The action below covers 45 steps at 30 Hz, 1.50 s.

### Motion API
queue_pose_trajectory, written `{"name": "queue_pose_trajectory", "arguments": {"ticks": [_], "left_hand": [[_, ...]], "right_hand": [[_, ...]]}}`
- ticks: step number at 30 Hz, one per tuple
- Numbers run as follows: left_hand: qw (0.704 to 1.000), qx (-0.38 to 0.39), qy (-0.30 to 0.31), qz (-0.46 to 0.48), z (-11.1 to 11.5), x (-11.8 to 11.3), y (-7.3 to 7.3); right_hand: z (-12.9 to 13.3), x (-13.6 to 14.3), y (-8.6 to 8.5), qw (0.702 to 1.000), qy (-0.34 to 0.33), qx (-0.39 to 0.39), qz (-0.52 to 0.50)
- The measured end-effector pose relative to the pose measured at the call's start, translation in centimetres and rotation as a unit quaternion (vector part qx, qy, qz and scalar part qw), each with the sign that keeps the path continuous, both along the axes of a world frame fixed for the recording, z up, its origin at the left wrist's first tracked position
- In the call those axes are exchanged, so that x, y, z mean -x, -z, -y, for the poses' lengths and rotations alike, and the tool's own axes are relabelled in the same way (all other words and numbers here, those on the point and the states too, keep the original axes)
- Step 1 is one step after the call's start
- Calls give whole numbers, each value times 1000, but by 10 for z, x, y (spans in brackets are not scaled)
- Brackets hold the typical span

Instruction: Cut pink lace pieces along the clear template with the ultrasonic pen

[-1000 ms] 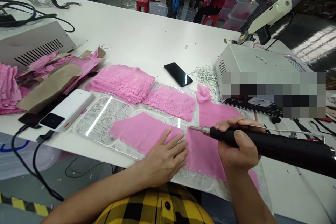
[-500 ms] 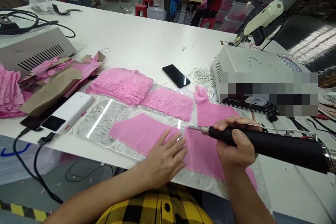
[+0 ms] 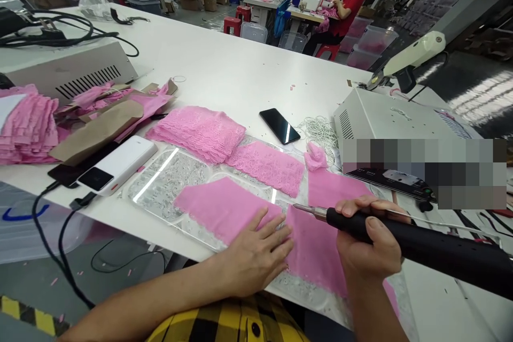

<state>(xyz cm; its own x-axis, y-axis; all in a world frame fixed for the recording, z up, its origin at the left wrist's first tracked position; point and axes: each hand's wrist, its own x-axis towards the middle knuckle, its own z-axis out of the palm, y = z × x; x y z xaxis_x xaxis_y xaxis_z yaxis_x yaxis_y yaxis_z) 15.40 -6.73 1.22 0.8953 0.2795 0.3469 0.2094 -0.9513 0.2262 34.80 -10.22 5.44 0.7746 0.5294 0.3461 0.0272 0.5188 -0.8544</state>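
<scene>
My left hand (image 3: 258, 251) lies flat with its fingers stretched over the right end of a pink fabric piece (image 3: 226, 206). My right hand (image 3: 368, 235) is wrapped round a thick black handheld tool with a tapered metal tip (image 3: 312, 211). That tip points left, at the upper edge of a second pink piece (image 3: 315, 248); I cannot tell whether it touches the cloth. Both pieces rest on a clear patterned sheet (image 3: 158, 184). Beyond them are a single pink lace panel (image 3: 268, 165) and a thick stack of lace panels (image 3: 200, 131).
A black phone (image 3: 279, 125) lies beside a tangle of white cord (image 3: 320, 132). On the right stands a grey control box (image 3: 372, 117). A white power bank (image 3: 120, 165) with cables and pink fabric bundles (image 3: 30, 128) occupy the left. A person in red (image 3: 348, 13) sits at a sewing machine behind.
The camera view has shifted, so the table and its things appear slightly lower and farther right. Both hands keep nearly the same pose, and the tool stays in my right hand.
</scene>
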Motion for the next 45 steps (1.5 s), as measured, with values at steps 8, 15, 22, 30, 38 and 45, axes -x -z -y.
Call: {"name": "queue_pose_trajectory", "arguments": {"ticks": [8, 15, 22, 30, 38, 45], "left_hand": [[1000, -6, 2, 4, 0, 0, -2], [1000, -8, 1, 13, 0, 0, -1], [1000, -1, 3, 15, 1, 0, -1], [999, -14, 2, 30, 1, 1, 1], [997, -19, -7, 68, 1, -2, 8], [997, -20, -2, 73, 0, -3, 9]], "right_hand": [[-1, 2, 2, 1000, -4, 9, 21], [-2, 3, 3, 999, -15, 21, 19], [-1, 3, 4, 998, -29, 10, 58], [2, -10, -4, 1000, 9, 2, 7], [32, -40, -14, 991, 124, 47, -15], [48, -53, -13, 986, 164, 42, -5]]}}
